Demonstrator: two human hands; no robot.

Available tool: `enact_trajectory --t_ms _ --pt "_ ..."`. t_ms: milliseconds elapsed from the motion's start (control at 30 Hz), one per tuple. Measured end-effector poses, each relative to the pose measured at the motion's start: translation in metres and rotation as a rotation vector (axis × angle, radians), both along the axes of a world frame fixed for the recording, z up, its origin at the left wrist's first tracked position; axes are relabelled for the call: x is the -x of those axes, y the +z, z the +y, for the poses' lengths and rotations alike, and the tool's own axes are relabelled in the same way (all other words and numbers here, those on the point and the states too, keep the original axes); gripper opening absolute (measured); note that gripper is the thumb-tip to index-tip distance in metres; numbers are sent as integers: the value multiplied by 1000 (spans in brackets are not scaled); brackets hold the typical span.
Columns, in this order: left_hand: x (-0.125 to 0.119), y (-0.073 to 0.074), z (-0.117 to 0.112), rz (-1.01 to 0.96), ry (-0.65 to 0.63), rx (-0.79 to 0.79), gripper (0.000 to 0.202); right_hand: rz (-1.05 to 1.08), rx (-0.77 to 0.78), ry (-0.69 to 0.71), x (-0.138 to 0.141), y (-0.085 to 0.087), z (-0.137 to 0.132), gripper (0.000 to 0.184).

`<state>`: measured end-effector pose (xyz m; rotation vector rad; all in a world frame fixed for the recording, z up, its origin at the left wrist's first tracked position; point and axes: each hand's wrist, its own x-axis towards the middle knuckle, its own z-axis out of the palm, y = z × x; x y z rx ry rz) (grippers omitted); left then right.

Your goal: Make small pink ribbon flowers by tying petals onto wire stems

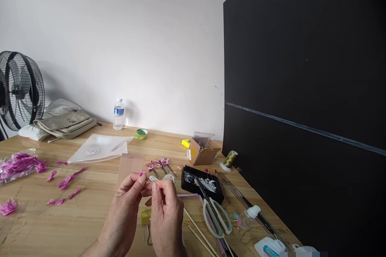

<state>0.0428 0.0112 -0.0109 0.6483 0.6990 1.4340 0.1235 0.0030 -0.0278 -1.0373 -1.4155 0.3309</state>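
Both of my hands are raised together over the wooden table (90, 213), low in the middle of the view. My left hand (126, 204) pinches a small pink piece (142, 174) between thumb and fingertips. My right hand (165, 213) pinches a thin silvery metal piece (151, 179) right beside it, and the fingertips of both hands nearly touch. Just beyond them lies a row of finished pink bows on metal clips (159, 165). A yellow binder clip (146, 217) lies under my hands.
A black tray (188, 186) of small parts, scissors (215, 213), wooden sticks (196, 229), a ruler and a small bottle lie at the right. A cardboard box (202, 152), gold thread spool (230, 159), green tape, water bottle (118, 114), bag, fan, pink ribbon scraps (64, 182) and a black board (304, 100) surround them.
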Motion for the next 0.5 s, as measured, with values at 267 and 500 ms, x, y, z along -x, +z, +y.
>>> enact_trajectory --t_ms 267,500 --pt "-5 -3 -2 -42 -32 -31 24 511 270 183 6 -1 5 34" --pt "4 -15 8 251 104 -356 15 800 465 362 4 12 0 32"
